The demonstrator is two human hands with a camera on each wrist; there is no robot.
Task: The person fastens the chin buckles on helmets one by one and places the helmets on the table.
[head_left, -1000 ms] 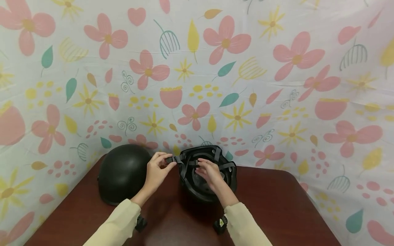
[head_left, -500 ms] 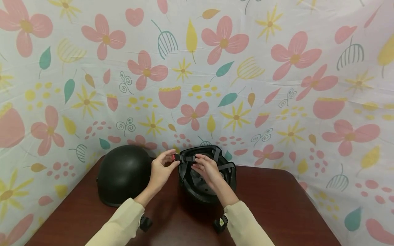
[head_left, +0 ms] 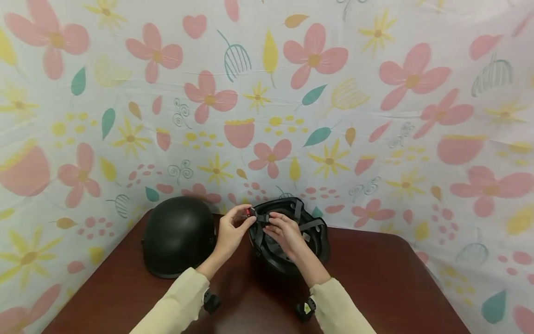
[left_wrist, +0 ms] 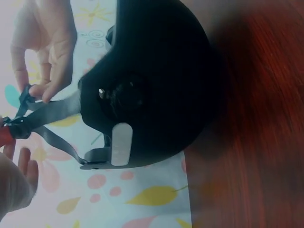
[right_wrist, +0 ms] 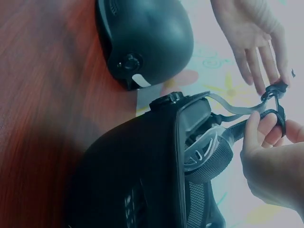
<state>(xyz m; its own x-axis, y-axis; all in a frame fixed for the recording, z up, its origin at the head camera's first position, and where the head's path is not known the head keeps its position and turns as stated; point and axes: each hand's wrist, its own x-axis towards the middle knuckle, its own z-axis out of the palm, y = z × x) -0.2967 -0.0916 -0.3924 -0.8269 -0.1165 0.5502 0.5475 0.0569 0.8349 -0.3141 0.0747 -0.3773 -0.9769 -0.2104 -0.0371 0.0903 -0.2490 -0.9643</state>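
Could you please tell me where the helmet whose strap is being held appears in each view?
Head: strapped helmet, lower half, slightly right of centre.
Left wrist: strapped helmet, large, upper middle.
Right wrist: strapped helmet, lower part, slightly left of centre, below the other helmet.
Shared landmark: the strap, held by the left hand and right hand.

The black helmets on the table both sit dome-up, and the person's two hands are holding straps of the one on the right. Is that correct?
Not quite: the right helmet is upside down, its hollow facing up, as the head view shows; only the left helmet sits dome-up. The left hand and right hand are indeed holding the right helmet's straps.
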